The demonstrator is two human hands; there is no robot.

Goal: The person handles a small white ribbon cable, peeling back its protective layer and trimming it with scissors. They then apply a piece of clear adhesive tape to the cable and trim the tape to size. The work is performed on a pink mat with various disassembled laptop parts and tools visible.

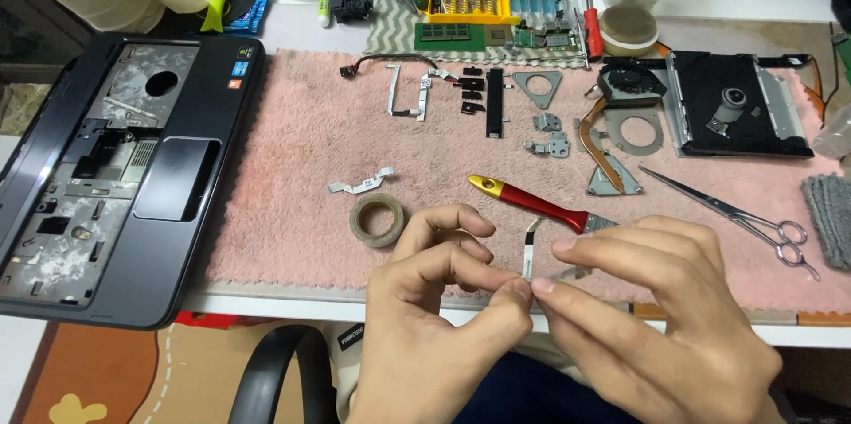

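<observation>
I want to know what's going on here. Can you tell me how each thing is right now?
left hand: pinching the flat cable
right hand: pinching the flat cable
flat cable: held upright between both hands
laptop shell: opened up, keyboard removed
scissors: closed, lying flat
tape roll: lying flat
brush: lying on the pink towel

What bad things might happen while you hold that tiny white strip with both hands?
The thin white flat ribbon cable is pinched between the left hand and the right hand, so bending it hard might crease or tear it. The red-handled paintbrush lies right behind the hands and could get knocked. The small metal hinge pieces on the pink fuzzy mat could easily get lost.
</observation>
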